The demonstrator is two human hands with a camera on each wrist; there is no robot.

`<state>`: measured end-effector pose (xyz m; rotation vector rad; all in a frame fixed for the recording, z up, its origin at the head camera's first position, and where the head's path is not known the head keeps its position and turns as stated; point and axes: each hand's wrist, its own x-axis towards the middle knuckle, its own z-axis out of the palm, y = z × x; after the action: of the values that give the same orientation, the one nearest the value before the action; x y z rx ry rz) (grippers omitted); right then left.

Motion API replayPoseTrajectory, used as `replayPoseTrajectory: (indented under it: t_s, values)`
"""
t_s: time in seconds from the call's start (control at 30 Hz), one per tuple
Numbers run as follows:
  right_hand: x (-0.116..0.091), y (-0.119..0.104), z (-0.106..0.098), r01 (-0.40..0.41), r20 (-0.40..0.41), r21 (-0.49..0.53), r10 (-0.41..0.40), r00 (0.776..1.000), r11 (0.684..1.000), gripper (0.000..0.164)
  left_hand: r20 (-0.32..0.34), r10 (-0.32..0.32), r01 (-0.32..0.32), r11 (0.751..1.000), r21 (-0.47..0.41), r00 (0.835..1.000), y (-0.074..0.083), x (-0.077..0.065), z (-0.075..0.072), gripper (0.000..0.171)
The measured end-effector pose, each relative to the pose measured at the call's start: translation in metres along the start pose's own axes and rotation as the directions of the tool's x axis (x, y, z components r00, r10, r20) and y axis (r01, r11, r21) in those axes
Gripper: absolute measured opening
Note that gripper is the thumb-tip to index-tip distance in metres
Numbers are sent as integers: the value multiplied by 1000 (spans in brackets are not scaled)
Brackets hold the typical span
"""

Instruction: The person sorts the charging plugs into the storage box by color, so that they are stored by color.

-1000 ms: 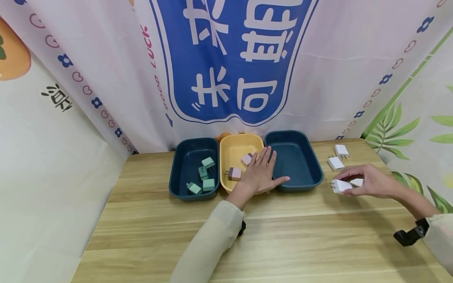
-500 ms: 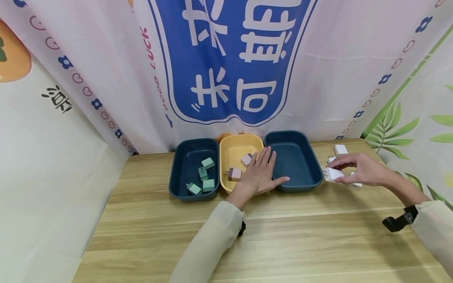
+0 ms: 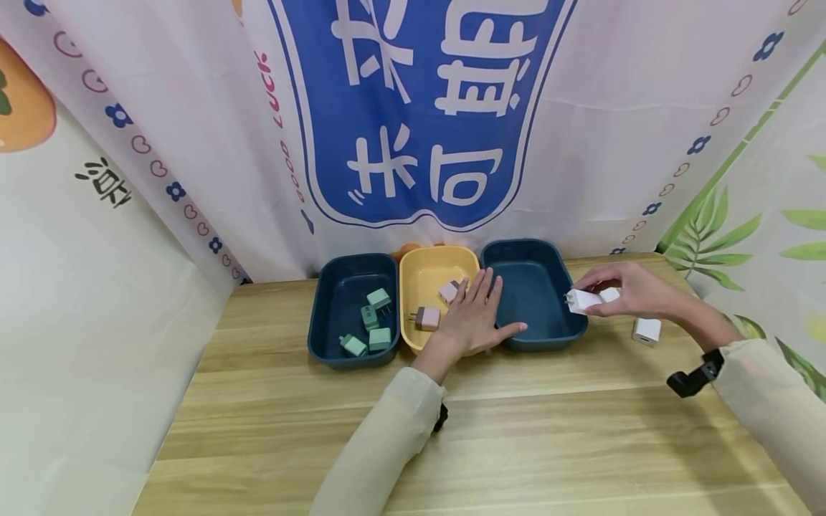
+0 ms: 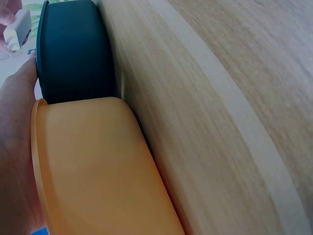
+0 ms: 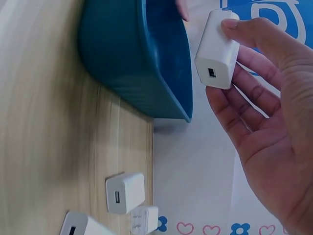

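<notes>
My right hand [image 3: 632,290] pinches a white USB wall charger [image 3: 584,301] between thumb and fingers, above the right rim of the right-hand blue bin [image 3: 532,297]. The charger's USB port faces the right wrist camera, and its prongs point left in the head view. My left hand [image 3: 470,315] rests with fingers spread across the yellow bin [image 3: 422,276] and the near left rim of that blue bin. Two pink-and-brown chargers [image 3: 427,317] lie in the yellow bin, one partly hidden by the left hand. No charger shows inside the right-hand blue bin.
Another blue bin [image 3: 345,283] at the left holds several green chargers [image 3: 379,338]. On the wooden table [image 3: 516,430], a white charger [image 3: 647,331] lies right of the bins; the right wrist view shows more white chargers [image 5: 124,193]. A printed curtain [image 3: 581,179] hangs behind.
My right hand has carried the white charger left and away from me, from over the table to the right-hand blue bin's edge. The left hand stays in place.
</notes>
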<state>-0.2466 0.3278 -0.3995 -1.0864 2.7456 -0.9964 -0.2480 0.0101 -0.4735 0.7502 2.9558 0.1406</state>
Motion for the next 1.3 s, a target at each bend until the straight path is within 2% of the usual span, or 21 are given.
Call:
replayPoseTrajectory:
  t_s: [0.27, 0.6, 0.9, 1.1, 1.3]
  values:
    - [22, 4, 2, 23, 17, 21, -24, 1000, 1000, 33, -1, 6, -6, 1000, -12, 1000, -2, 1, 1, 107]
    - [47, 7, 6, -102, 81, -5, 103, 991, 995, 34, 21, 4, -3, 1000, -29, 1000, -2, 2, 1, 107]
    - [68, 14, 12, -93, 127, 32, 88, 988, 995, 32, -9, 13, -13, 1000, -5, 1000, 1, -6, -5, 105]
    - [79, 22, 18, -89, 132, 16, 86, 987, 996, 32, -22, 17, -17, 1000, 1, 1000, 1, -9, -6, 104]
    - [90, 32, 25, -83, 131, 0, 82, 988, 997, 33, 1, 4, -4, 1000, -1, 1000, 1, -5, -4, 106]
